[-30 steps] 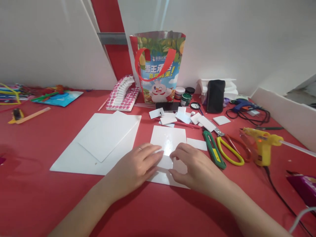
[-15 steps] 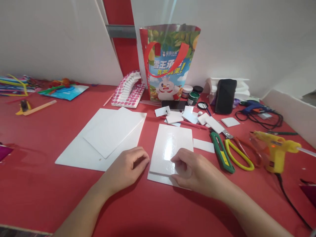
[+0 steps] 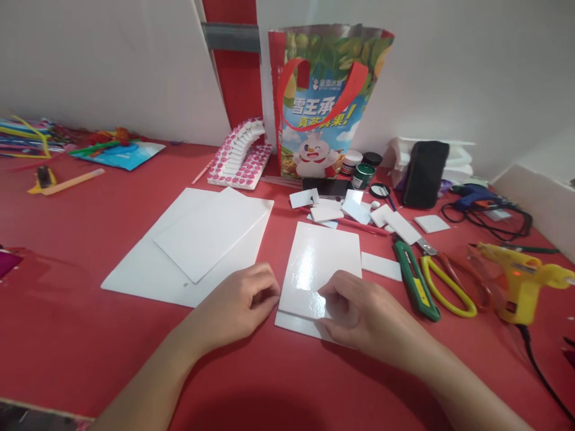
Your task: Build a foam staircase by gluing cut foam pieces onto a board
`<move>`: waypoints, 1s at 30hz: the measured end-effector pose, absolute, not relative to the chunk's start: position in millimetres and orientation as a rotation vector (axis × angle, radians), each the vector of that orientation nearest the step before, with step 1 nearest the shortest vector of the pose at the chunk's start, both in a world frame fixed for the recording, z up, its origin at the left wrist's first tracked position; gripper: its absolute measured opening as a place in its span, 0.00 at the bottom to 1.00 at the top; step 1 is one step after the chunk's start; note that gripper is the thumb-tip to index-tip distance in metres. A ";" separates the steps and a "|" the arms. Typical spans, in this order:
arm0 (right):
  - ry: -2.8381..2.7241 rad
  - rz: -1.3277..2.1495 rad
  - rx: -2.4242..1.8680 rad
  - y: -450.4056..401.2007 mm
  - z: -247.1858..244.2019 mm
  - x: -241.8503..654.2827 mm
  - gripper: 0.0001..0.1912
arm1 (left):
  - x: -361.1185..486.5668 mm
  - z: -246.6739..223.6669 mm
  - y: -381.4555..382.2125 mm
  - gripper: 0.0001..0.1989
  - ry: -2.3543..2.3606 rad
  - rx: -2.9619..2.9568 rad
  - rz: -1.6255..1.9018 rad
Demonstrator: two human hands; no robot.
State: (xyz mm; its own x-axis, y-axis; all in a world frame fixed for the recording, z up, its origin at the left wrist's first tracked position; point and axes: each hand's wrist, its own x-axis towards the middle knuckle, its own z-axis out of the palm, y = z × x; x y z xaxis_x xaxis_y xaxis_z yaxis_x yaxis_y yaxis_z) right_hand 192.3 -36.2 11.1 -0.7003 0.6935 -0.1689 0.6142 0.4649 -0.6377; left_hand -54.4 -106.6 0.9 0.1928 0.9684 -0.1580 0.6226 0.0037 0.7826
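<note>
Two stacked white foam boards (image 3: pixel 300 269) lie in front of me, the upper one glossy and the lower one showing along the near edge. My right hand (image 3: pixel 359 308) rests on their lower right part, fingers curled with thumb and forefinger apart and nothing visible between them. Beside the stack's left edge is my left hand (image 3: pixel 245 299), thumb and fingertips drawn together, with nothing visible in them. Its fingertips are at or very near the edge; I cannot tell whether they touch. Farther left, a smaller white sheet (image 3: pixel 206 236) lies askew on a large white board (image 3: pixel 135 269).
To the right lie a white strip (image 3: pixel 381 267), a green utility knife (image 3: pixel 415 281), yellow-and-red-handled scissors (image 3: pixel 449 293) and a yellow glue gun (image 3: pixel 516 275) with its cord. Small white pieces (image 3: pixel 327 211), a phone (image 3: pixel 426 173), paint jars (image 3: pixel 363 176) and a printed bag (image 3: pixel 323 114) stand behind.
The view has shifted slightly, so most objects appear a little farther right. Both hands keep nearly the same pose beside and on the stacked boards.
</note>
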 end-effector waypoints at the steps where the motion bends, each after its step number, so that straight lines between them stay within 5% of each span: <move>1: -2.593 1.049 -1.159 -35.9 10.7 192.3 0.10 | -54.1 1.3 -106.5 0.08 1.512 1.706 0.568; 30: -2.638 0.961 -1.152 -36.3 12.9 189.3 0.07 | -52.4 4.9 -106.1 0.10 1.531 1.768 0.536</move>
State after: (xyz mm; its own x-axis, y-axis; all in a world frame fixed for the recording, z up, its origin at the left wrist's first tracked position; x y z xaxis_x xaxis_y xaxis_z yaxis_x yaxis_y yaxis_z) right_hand 189.3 -36.3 12.9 -0.7071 0.6917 -0.1470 0.6243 0.5129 -0.5892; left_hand -52.4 -106.1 4.9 0.2058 0.9677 -0.1452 0.6657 -0.0297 0.7456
